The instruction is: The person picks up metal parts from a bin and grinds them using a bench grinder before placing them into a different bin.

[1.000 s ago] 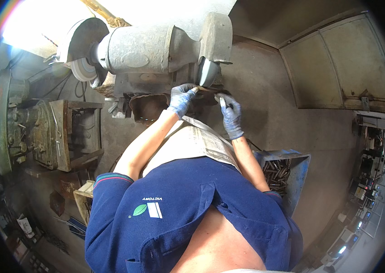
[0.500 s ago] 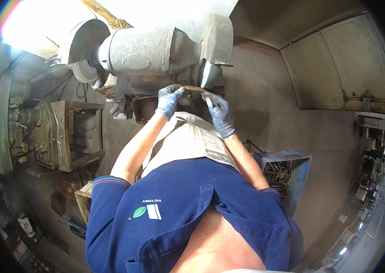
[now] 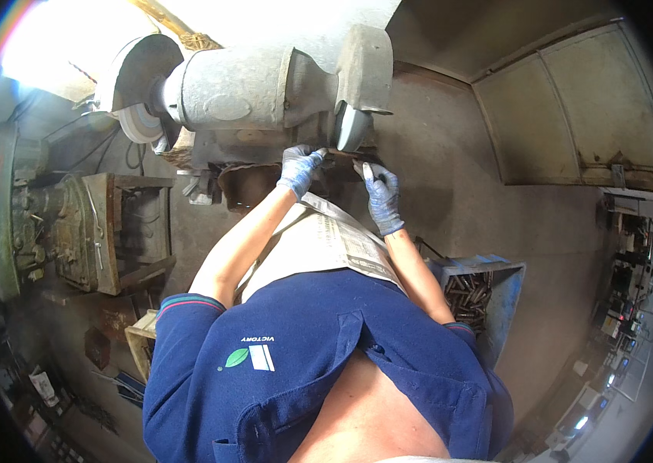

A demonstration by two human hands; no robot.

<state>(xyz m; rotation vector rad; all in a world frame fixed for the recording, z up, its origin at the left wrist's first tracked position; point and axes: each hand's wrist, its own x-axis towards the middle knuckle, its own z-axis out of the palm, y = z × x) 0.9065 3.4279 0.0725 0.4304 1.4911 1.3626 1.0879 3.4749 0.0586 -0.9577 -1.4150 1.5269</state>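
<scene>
A bench grinder (image 3: 234, 89) with a grey body stands in front of me. Its right grinding wheel (image 3: 352, 127) shows below a metal guard. My left hand (image 3: 301, 168), in a blue-and-grey work glove, pinches one end of a slim, brownish metal piece (image 3: 342, 153) just under that wheel. My right hand (image 3: 383, 199), gloved alike, has its fingertips closed at the piece's other end. The piece lies roughly crosswise at the wheel's lower edge; whether it touches the wheel I cannot tell. Newspaper-like sheets (image 3: 326, 239) cover my lap.
A blue bin (image 3: 507, 309) holding several metal pieces stands by my right elbow. The grinder's left wheel (image 3: 140, 123) is partly exposed. At the left is a greasy machine with a metal frame (image 3: 106, 231). A large panelled metal cabinet (image 3: 573, 116) stands far right.
My left hand has moved slightly right, carrying the metal piece further under the wheel. My right hand has shifted a little right and nearer to me.
</scene>
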